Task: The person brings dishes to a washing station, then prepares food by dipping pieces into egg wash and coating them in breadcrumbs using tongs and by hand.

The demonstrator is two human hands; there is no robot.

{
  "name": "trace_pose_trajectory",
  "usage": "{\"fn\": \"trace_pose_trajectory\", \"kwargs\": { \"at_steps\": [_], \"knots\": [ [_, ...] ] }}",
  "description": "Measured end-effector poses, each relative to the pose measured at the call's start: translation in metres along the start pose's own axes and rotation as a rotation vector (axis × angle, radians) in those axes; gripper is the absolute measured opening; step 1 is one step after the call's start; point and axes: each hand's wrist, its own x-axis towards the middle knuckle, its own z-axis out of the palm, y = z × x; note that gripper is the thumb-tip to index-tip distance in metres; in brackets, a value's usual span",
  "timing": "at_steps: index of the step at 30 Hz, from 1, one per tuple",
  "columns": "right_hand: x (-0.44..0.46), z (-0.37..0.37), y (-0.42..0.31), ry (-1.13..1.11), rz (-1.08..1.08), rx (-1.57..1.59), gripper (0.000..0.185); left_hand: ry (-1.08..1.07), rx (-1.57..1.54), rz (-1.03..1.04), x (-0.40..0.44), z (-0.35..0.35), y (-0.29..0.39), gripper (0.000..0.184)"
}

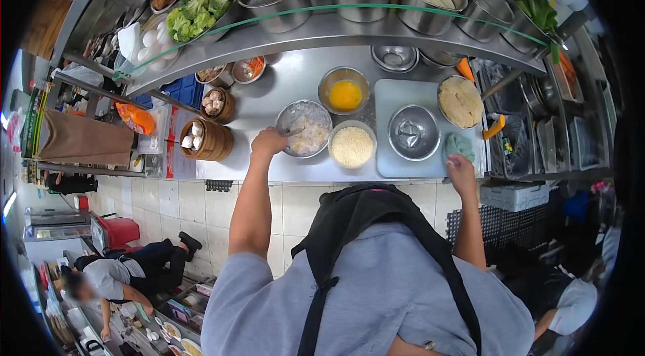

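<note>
Bare left hand [269,142] is curled shut around what looks like a metal utensil [293,132], its far end down among pale, flour-dusted pieces [310,134] in a steel bowl; off to that hand's left, well apart from it, stand bamboo steamers [220,138] holding round pale items. Just right of the hand, the floury bowl [328,114] rests on the metal counter [248,164], and this is where the work seems to be: turning or coating the pieces in the powder. Next along, set a little farther from the body, comes the egg bowl [346,74] with its bright yellow liquid; nearer the body, close beside the floury bowl, sits the crumb bowl [373,141], full of pale grains. Right of these lies a pale cutting board [393,97], with a steel mixing bowl [396,129] on it whose shiny contents I cannot make out. Beyond its right edge are a pale yellow mass [460,102] and, nearer the body, a green cloth [459,146]. Right hand [460,171] is at that cloth, fingers bent; whether they grip it, I cannot tell. As I judge it, the next move calls for a firm hold on the utensil and a steady bowl, so that no powder spills over the rim.
</note>
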Motion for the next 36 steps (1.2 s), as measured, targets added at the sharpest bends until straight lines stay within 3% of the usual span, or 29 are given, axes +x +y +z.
{"fn": "trace_pose_trajectory", "kwargs": {
  "at_steps": [4, 7, 11, 18, 23, 28, 32, 36],
  "knots": [
    [0.007, 0.004, 0.002, 0.016, -0.067, -0.012, 0.027, 0.096, -0.125, 0.139, -0.004, -0.002, -0.01, 0.046],
    [0.002, -0.003, -0.013, 0.005, -0.06, -0.017, 0.027, 0.146, -0.263, 0.108, -0.015, -0.004, -0.014, 0.038],
    [0.006, -0.002, -0.002, 0.022, -0.118, -0.055, 0.027, 0.193, -0.275, 0.136, -0.026, -0.018, -0.012, 0.035],
    [0.007, -0.005, 0.01, -0.015, -0.02, 0.01, 0.027, 0.257, -0.343, 0.274, -0.046, -0.068, -0.002, 0.033],
    [0.003, -0.013, 0.002, -0.002, -0.053, 0.004, 0.026, 0.222, -0.376, 0.352, -0.041, -0.09, 0.039, 0.032],
    [0.004, -0.014, -0.005, 0.006, -0.044, -0.008, 0.026, 0.48, -0.022, 0.422, -0.035, -0.067, 0.129, 0.025],
    [0.002, -0.014, -0.004, 0.022, -0.064, -0.002, 0.027, 0.425, 0.28, 0.519, 0.017, 0.015, 0.167, 0.021],
    [-0.006, -0.018, 0.009, 0.03, 0.003, 0.063, 0.027, 0.382, 0.386, 0.579, 0.018, 0.025, 0.182, 0.019]
  ]
}}
